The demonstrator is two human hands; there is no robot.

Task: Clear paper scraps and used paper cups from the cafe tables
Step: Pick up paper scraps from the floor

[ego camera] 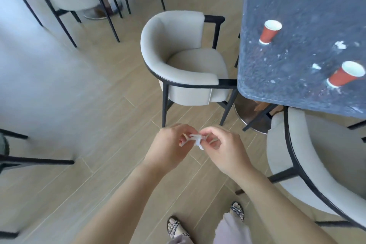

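A small white paper scrap [196, 140] is pinched between the fingertips of both hands, which are held together in front of the body, above a pale wood-plank floor [99, 164]. The left hand [170, 144] is curled around one end of the scrap and the right hand [223, 148] around the other, so neither hand is free. The scrap appears crumpled and thin; it is judged to be nearly weightless, soft and easily torn, and best kept enclosed in the fingers or balled into one palm so that it is not dropped or blown away. To the right, a dark speckled table [297, 85] is seen, well apart from the hands. Two red paper cups with white insides stand upright on it: the far cup [269, 31] near the table's middle and the near cup [344, 74] toward the right edge of the view. They are judged to be light, thin-walled and easily crushed, and, since it cannot be told whether liquid remains inside, best taken around the body and kept upright. At least two white scraps lie on the tabletop between the cups, one torn scrap [341, 45] and one smaller scrap [316, 66]; further pale flecks cannot be told from the stone pattern. Three cream upholstered chairs with black frames surround the table, the clearest being the middle chair [178, 61].
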